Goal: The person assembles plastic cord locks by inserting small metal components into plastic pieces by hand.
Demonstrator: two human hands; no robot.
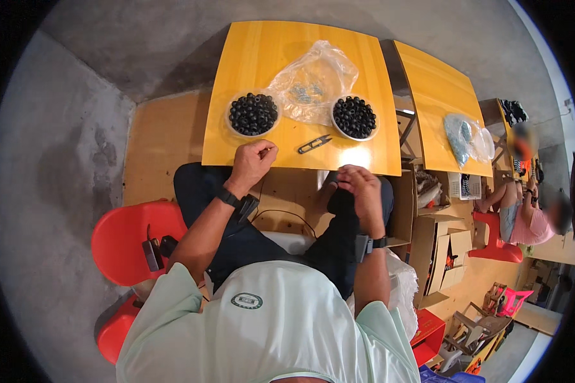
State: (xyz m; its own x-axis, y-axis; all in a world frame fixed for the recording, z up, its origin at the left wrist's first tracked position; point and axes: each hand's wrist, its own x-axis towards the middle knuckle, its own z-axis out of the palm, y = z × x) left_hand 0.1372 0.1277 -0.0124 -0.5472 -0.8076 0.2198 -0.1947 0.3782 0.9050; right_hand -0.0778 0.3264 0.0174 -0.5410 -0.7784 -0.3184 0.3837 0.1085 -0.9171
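Observation:
My left hand (254,165) rests at the front edge of the yellow table, just below the left bowl. Its fingers are curled together, and anything in them is too small to make out. Off the table's front edge, above my lap, my right hand (362,190) has its fingers pinched, with their contents also unclear. Two round bowls full of black beads, the left heap (253,115) and the right heap (354,117), stand on the table. Between them lie black thread snips (314,144). Behind is a clear plastic bag (329,67) with small bluish pieces (306,93).
The yellow table (255,48) reaches toward the grey wall. A second table (437,80) at right bears a bag of blue pieces (459,137). Cardboard boxes (441,255) stand right, a red chair (124,239) left. Another person (527,220) sits far right.

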